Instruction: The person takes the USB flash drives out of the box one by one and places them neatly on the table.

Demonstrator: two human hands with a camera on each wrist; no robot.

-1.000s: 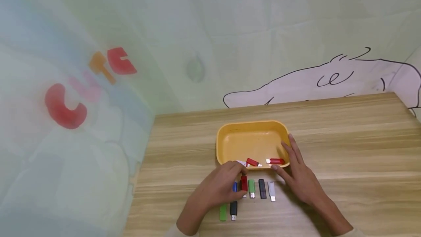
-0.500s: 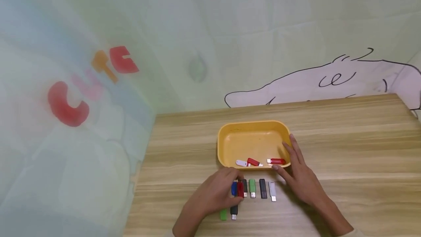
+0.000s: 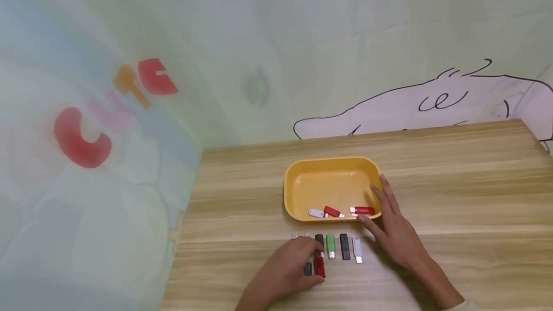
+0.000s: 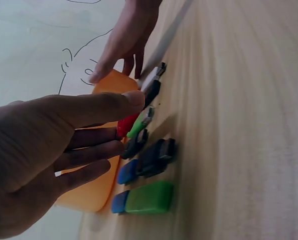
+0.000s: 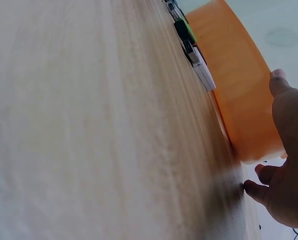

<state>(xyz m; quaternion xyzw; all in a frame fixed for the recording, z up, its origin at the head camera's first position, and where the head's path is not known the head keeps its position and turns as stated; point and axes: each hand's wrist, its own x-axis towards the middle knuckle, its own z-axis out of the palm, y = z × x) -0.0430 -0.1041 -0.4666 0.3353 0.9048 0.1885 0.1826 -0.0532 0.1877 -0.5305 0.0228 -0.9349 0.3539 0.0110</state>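
My left hand [image 3: 287, 268] pinches a red USB flash drive [image 3: 319, 268] between thumb and fingers, just on the near side of a black flash drive [image 3: 319, 240]. That black one stands in a row with a green flash drive [image 3: 330, 243], another black one and a silver flash drive [image 3: 357, 247]. Blue and green flash drives [image 4: 150, 197] show below the left hand in the left wrist view; from the head they are mostly covered. My right hand [image 3: 399, 234] rests at the right near corner of a yellow tray [image 3: 332, 186], thumb on its near rim, fingers extended along its side.
Inside the tray, along its near wall, lie a white flash drive [image 3: 316, 213] and two red ones. The wooden table [image 3: 466, 196] meets a printed curtain [image 3: 242, 61] at the back and left.
The left hand has drawn the red flash drive from the row toward the table's near side, after a small shift left. The right hand and the tray stay put.
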